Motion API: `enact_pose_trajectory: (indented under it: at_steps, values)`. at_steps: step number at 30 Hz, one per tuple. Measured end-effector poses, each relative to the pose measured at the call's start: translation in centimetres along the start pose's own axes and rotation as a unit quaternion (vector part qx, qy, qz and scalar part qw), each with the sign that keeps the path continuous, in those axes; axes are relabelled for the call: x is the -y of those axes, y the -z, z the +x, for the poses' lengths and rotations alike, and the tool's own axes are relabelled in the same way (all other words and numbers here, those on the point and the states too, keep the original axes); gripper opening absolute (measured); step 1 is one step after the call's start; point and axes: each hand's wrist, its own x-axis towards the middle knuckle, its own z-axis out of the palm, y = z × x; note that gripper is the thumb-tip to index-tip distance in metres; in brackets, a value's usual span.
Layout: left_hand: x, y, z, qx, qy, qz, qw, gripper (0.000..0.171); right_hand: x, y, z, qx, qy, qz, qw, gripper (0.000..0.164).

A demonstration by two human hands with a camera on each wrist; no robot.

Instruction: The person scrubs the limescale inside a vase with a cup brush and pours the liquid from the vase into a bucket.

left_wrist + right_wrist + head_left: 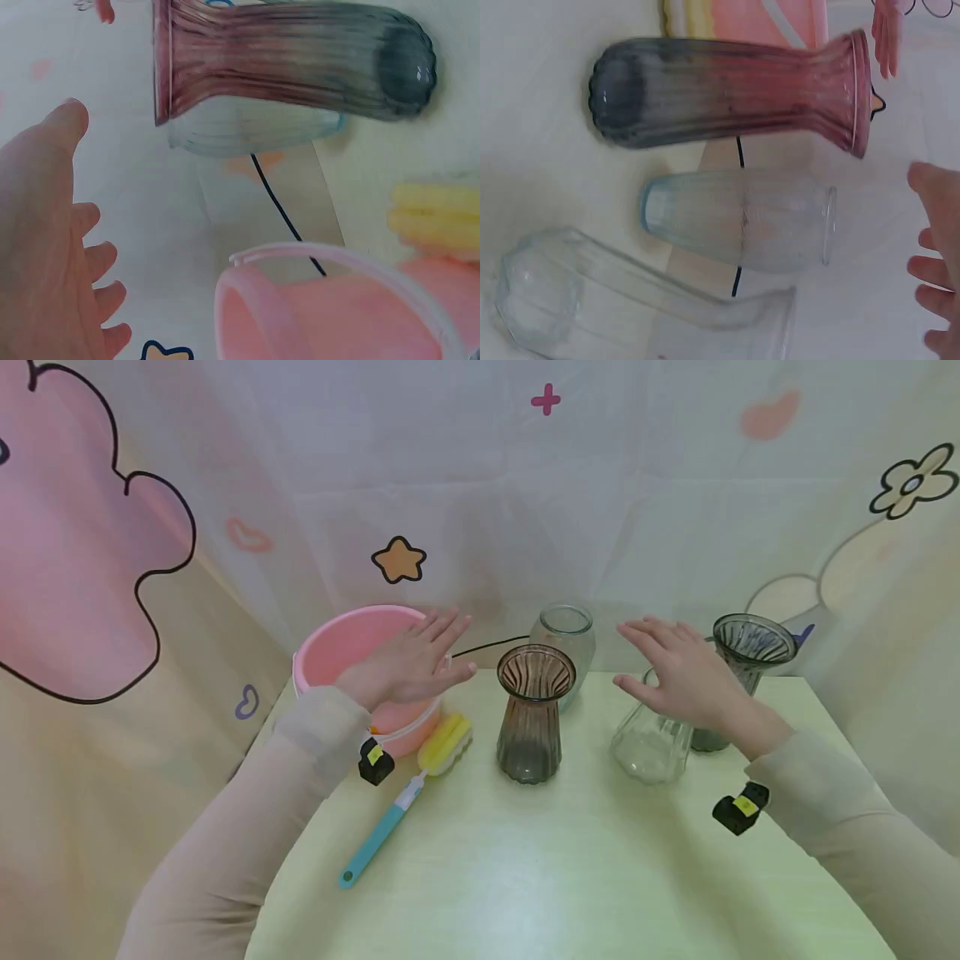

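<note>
My left hand [408, 664] hovers with straight fingers above the pink bucket [322, 643], holding nothing. Over the clear glass vase [651, 747], my right hand [675, 672] is raised, its fingers extended and nothing in it. Between the hands stands a ribbed brown-to-grey glass vase [529, 727], upright with a flared rim. Behind it is a pale bluish glass vase [566, 635]. A dark grey flared vase [750, 647] stands at the right, partly hidden by my right hand. Beside the bucket lies a sponge brush [382, 835] with a yellow and white head and a blue handle.
The light table [540, 877] bears all these things. A printed curtain [480, 485] hangs right behind its far edge. In the left wrist view the bucket's pale handle [360, 262] arches over its side.
</note>
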Motion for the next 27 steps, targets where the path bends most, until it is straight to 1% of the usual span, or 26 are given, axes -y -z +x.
enact_pose_trajectory:
  at_steps: [2,5,7,8,10,12,14,16,18,20,23,25,27]
  values:
    - [0.0,-0.5,-0.3,-0.029,-0.015,-0.008,0.9994,0.075,0.4,-0.5,-0.4,-0.059,0.023,-0.004,0.998,0.061]
    - [-0.2,-1.5,-0.8,-0.078,-0.04,-0.025,0.9958,0.076,1.2,-1.4,-1.0,-0.134,0.055,-0.006,0.989,0.056]
    - [-0.5,-2.4,-1.2,-0.108,-0.051,-0.042,0.992,0.075,1.8,-2.3,-1.5,-0.165,0.063,0.001,0.984,0.054]
    - [-0.7,-3.0,-1.3,-0.121,-0.057,-0.054,0.9895,0.075,2.2,-2.7,-1.8,-0.174,0.062,0.009,0.983,0.053]
    - [-1.2,-4.2,-1.6,-0.136,-0.065,-0.08,0.9853,0.075,3.0,-3.7,-2.3,-0.183,0.049,0.028,0.981,0.051]
    - [-1.6,-5.6,-1.5,-0.152,-0.078,-0.095,0.9807,0.073,3.8,-4.7,-2.8,-0.181,0.029,0.053,0.982,0.05]
    - [-2.2,-7.1,-1.4,-0.16,-0.086,-0.119,0.9761,0.072,4.5,-5.6,-3.1,-0.173,0.005,0.082,0.981,0.05]
    - [-2.6,-8.6,-0.8,-0.168,-0.086,-0.145,0.9713,0.071,4.9,-6.6,-3.2,-0.157,-0.023,0.117,0.98,0.053]
    - [-3.0,-10.0,-0.1,-0.176,-0.078,-0.183,0.9641,0.071,5.1,-7.7,-3.1,-0.135,-0.054,0.167,0.975,0.055]
    - [-3.2,-11.4,0.7,-0.184,-0.065,-0.219,0.9559,0.072,5.1,-8.8,-2.8,-0.108,-0.084,0.228,0.964,0.058]
    - [-3.5,-13.2,1.9,-0.192,-0.046,-0.258,0.9458,0.073,4.9,-10.7,-2.3,-0.078,-0.116,0.316,0.938,0.062]
    - [-3.7,-14.2,2.5,-0.19,-0.037,-0.281,0.9398,0.075,4.8,-11.8,-2.0,-0.065,-0.129,0.36,0.922,0.066]
    - [-3.7,-15.1,3.1,-0.183,-0.026,-0.302,0.935,0.077,4.7,-12.8,-1.8,-0.058,-0.135,0.386,0.911,0.069]
